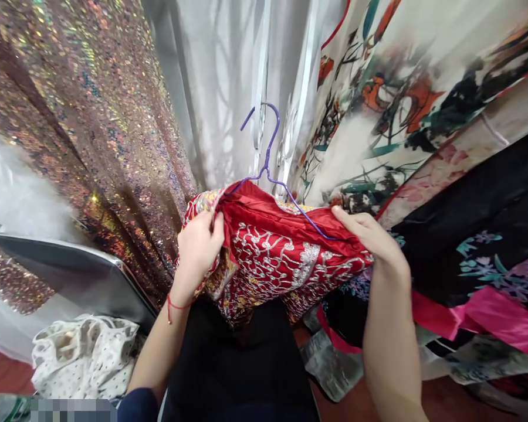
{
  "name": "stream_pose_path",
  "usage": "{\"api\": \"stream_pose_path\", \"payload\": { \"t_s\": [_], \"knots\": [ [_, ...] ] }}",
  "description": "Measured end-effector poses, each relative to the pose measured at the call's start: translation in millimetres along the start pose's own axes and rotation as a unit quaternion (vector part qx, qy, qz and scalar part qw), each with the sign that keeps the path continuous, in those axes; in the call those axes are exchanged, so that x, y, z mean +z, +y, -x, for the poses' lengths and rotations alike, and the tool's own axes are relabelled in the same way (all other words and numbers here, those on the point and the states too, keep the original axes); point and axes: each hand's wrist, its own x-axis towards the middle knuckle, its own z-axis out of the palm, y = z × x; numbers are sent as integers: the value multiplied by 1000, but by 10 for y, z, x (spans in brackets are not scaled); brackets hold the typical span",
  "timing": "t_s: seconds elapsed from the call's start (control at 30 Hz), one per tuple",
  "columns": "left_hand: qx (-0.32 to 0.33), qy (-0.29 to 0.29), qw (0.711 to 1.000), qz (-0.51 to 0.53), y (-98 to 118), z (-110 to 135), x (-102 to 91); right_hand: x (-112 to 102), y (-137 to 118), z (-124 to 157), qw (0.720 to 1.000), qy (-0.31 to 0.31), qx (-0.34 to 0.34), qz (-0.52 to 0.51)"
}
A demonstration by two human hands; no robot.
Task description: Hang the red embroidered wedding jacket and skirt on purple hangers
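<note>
A red garment [268, 258] with silver and gold embroidery lies across my lap, its red lining showing along the upper edge. Inside its opening sits a purple wire hanger [267, 158], with the hook pointing up and away from me. My left hand [201, 243] is closed on the garment's left edge, fingers bent into the cloth. On the other side, my right hand [367, 231] grips the right end of the garment beside the hanger's arm, the thumb on top and the other fingers hidden beneath the fabric.
Sequined fabric [92, 117] hangs at the left, and white cloth with a painted floral pattern [391, 105] at the right. A dark chair back [79, 275] stands at left near a dotted white cloth [85, 357]. Black garments with pink trim [475, 246] hang at right.
</note>
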Motion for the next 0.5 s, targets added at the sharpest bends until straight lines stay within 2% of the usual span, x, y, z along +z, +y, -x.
{"api": "stream_pose_path", "payload": {
  "t_s": [0.07, 0.13, 0.23, 0.3, 0.37, 0.43, 0.5],
  "knots": [
    [-25, 79, 995, 51, 61, -194, -100, 25, 1, 53, 1000, 23, 3, -10],
    [-23, 128, 988, 79, 156, -379, -201, 41, -65, 117, 993, 113, -20, -10],
    [5, 124, 991, 59, 314, -526, -301, 41, -256, 186, 948, 298, -100, 44],
    [17, 102, 994, 31, 380, -504, -320, 36, -368, 192, 908, 378, -145, 105],
    [15, 76, 997, 9, 383, -423, -305, 30, -399, 179, 894, 396, -155, 143],
    [5, 57, 998, -3, 329, -345, -275, 20, -335, 175, 905, 375, -131, 151],
    [-6, 68, 998, -1, 253, -316, -255, 3, -215, 201, 928, 328, -88, 153]
  ]
}}
